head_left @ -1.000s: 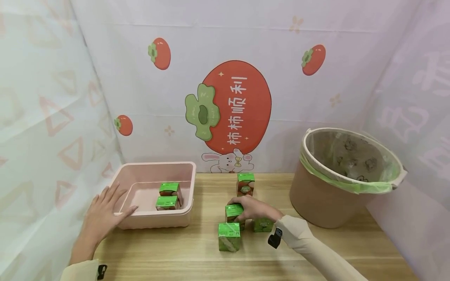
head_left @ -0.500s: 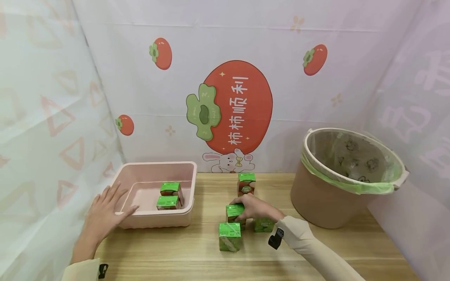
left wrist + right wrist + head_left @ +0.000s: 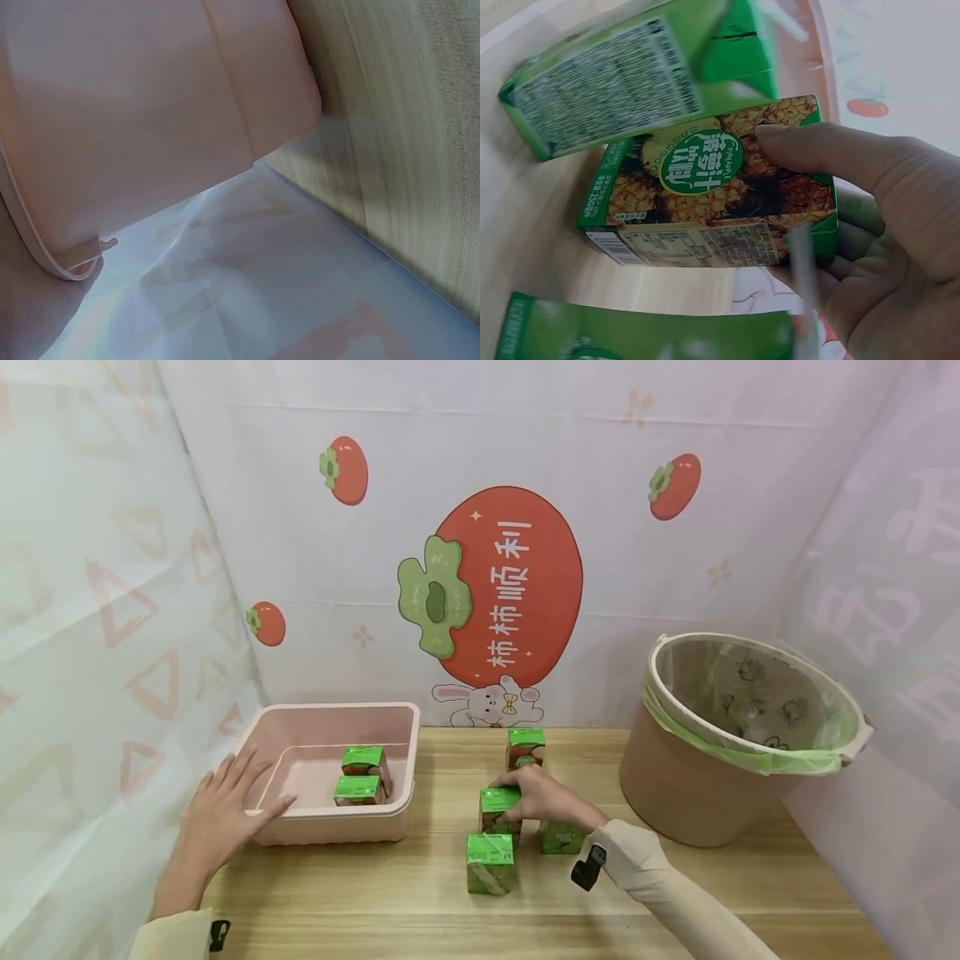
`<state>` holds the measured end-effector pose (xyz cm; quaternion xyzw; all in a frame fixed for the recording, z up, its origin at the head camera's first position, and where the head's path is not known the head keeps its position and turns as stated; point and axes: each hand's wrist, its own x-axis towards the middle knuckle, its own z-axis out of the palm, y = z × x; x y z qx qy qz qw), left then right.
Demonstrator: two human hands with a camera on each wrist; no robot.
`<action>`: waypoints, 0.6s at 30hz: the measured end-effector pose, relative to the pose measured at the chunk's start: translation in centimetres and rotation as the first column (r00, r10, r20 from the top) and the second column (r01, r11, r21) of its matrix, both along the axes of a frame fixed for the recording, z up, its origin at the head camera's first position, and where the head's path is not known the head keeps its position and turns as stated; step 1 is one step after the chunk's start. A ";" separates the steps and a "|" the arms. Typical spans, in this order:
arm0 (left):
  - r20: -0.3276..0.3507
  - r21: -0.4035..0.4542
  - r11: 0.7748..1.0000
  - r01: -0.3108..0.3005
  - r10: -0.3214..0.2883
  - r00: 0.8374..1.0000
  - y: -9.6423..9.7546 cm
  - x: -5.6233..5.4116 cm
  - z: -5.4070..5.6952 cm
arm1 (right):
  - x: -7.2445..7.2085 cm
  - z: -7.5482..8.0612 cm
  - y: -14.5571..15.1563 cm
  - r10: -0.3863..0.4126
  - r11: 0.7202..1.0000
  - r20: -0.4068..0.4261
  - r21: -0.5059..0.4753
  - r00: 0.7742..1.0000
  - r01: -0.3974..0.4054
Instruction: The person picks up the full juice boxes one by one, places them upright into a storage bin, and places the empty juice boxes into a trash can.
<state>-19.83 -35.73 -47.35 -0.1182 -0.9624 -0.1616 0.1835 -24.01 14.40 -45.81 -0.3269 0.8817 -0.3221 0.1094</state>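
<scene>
My right hand (image 3: 542, 797) grips a juice carton (image 3: 497, 810) with a green top, thumb on one side and fingers on the other. Pineapples printed on this carton (image 3: 705, 184) show in the right wrist view. A green carton (image 3: 489, 865) stands just in front of it, and another green one (image 3: 561, 837) is partly hidden behind my right wrist. Farther back stands a carton (image 3: 525, 748) with a red-brown front. At the left, my left hand (image 3: 217, 818) rests on the rim of a pink plastic basin (image 3: 330, 813), fingers spread. Two green-topped cartons (image 3: 358, 790) sit inside the basin.
At the right stands a large pinkish-brown bucket (image 3: 690, 793) lined with a green-edged bag. Printed cloth walls (image 3: 360, 568) enclose the wooden table (image 3: 420, 918) at the back and on both sides.
My right hand has raised the pineapple juice carton slightly. My left hand has stayed on the basin's rim.
</scene>
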 end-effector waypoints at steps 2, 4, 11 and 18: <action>0.000 0.002 1.000 -0.002 0.002 1.000 0.0 0.0 0.0 | -0.1 0.5 -0.1 -0.013 1.000 0.013 -0.018 1.000 0.013; 0.001 0.003 1.000 -0.003 0.003 1.000 -0.1 0.0 0.0 | -0.1 0.9 -0.3 -0.021 0.999 0.022 -0.032 1.000 0.022; 0.009 0.000 1.000 -0.006 0.006 1.000 -0.1 0.2 0.1 | -0.3 2.5 -0.7 -0.043 0.998 0.022 -0.054 0.999 0.044; 0.001 -0.011 1.000 -0.001 0.001 1.000 -0.1 0.0 -0.1 | -0.5 4.2 -1.1 -0.077 0.993 0.019 -0.089 0.997 0.079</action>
